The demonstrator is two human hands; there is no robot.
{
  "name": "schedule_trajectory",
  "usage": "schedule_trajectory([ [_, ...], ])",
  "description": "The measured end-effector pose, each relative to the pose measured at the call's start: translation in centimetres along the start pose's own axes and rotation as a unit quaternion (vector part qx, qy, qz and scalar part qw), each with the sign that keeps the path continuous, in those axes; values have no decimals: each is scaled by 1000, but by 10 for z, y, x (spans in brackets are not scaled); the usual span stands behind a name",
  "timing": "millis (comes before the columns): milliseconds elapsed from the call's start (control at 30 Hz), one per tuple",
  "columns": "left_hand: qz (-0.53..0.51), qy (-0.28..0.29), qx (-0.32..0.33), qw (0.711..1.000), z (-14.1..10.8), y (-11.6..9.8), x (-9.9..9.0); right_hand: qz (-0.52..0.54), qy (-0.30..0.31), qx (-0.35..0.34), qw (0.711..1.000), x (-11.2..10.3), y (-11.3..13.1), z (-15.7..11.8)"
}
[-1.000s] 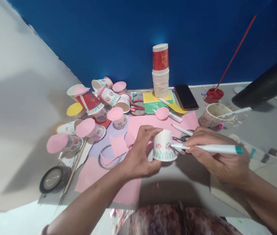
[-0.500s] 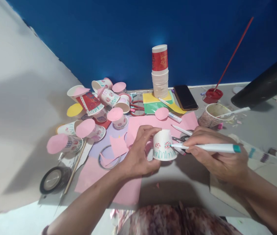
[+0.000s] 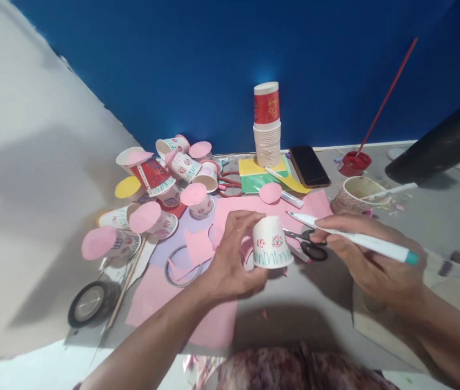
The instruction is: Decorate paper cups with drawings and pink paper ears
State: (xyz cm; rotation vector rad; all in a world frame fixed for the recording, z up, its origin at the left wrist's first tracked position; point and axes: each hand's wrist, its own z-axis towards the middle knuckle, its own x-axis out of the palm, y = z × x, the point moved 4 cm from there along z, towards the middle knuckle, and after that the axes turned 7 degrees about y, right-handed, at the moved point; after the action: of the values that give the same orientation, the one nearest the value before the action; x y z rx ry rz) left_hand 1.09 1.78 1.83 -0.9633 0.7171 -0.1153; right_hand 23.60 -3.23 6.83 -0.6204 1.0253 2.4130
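Note:
My left hand (image 3: 240,254) holds a white paper cup (image 3: 273,244) upside down, its fingers at the top and thumb near the rim. Red dotted flowers and a green grass-like zigzag decorate the cup's side. Between the fingers and thumb of my right hand (image 3: 376,254) is a white marker (image 3: 380,245) with a green end. It is apart from the cup's drawn flowers. A white pen tip shows beyond the right fingertips; I cannot tell whether it belongs to this marker. Black-handled scissors (image 3: 314,250) lie between the cup and my right hand, partly covered.
Decorated cups with pink discs (image 3: 144,216) crowd the left. A cup stack (image 3: 268,138) stands at the back beside a phone (image 3: 310,165). To the right are a used cup (image 3: 355,195) and a red pot (image 3: 354,162). Pink paper (image 3: 214,319) and tape (image 3: 87,304) lie nearby.
The marker in my right hand has drawn back from the flower on the cup, and the hand has moved right. My left hand keeps the cup in nearly the same place.

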Motion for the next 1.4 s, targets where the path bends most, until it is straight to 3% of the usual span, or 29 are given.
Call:
schedule_trajectory([
  [133,-24,-3,-9,1000,-1,1,0,-26,67,43,996,8,-7,-2],
  [400,-38,54,-8,998,-5,4,5,-20,192,45,980,36,-25,-15],
  [500,-45,53,-9,998,-4,2,2,-11,172,55,984,33,-24,-12],
  [667,-147,57,-45,986,-1,2,0,32,136,101,985,22,-29,-12],
  [767,-147,27,-41,988,1,2,0,60,123,108,985,19,-29,-12],
  [967,-39,-18,-45,998,2,2,-2,47,-31,50,997,0,-9,-3],
  [1067,-10,-16,-32,999,1,3,-2,72,-18,0,997,0,1,1],
  [1400,48,-19,-6,999,0,3,0,86,47,13,995,7,2,-1],
])
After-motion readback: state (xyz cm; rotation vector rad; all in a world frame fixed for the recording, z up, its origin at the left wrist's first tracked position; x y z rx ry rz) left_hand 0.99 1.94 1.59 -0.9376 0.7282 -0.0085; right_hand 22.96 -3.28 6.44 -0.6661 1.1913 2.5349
